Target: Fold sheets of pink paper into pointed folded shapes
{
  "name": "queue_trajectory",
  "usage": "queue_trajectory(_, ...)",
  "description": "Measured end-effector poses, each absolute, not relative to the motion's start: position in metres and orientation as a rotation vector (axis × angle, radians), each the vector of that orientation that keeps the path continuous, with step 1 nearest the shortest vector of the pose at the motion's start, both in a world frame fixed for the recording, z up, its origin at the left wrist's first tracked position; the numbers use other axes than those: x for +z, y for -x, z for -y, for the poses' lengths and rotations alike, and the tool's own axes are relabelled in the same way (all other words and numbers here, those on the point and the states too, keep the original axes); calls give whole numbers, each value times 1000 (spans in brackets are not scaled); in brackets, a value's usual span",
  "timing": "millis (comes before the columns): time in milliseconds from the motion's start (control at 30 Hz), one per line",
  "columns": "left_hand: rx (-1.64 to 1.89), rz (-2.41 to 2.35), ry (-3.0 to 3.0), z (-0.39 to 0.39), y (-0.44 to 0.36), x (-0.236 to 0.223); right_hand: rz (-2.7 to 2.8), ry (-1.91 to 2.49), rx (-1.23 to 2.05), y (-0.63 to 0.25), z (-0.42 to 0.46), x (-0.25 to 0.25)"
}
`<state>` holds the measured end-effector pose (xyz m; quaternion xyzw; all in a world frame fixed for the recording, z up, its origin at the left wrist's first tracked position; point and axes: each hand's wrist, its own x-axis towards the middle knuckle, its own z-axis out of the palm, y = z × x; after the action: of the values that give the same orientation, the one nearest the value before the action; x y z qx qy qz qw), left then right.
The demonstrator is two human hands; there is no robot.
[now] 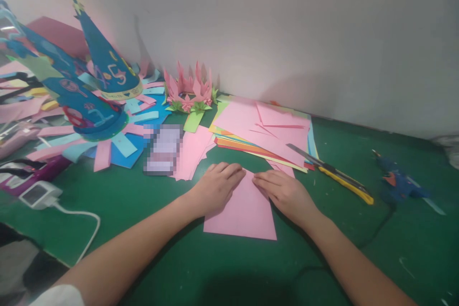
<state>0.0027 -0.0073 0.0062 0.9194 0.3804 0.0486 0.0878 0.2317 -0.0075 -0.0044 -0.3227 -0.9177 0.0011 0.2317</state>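
A pink sheet of paper (240, 220) lies on the green table in front of me. My left hand (217, 186) rests over its upper left part, fingers together and bent at the far edge. On the upper right edge, my right hand (287, 193) has its fingers pressed together on the same paper. Both thumbs are mostly hidden. Just beyond my hands is a stack of coloured paper (236, 119), pink on top. A yellow-handled utility knife (346, 184), blade extended, lies with its tip over the stack's right corner.
A blurred-out phone (163, 150) lies left of pink sheets (195, 146). A pink paper crown (188, 91) and blue cone hats (107, 57) stand at the back left. A blue glue gun (401, 181) with a cord lies right. A white charger (41, 195) trails a cable left.
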Motion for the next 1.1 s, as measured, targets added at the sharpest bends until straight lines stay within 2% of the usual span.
queue_trajectory(433,189,-1143,-2728,6,-4,1,2533,890,1,-232,7,-5)
queue_trajectory(1100,54,-1186,-2761,10,-8,8,2548,996,78,-229,10,1)
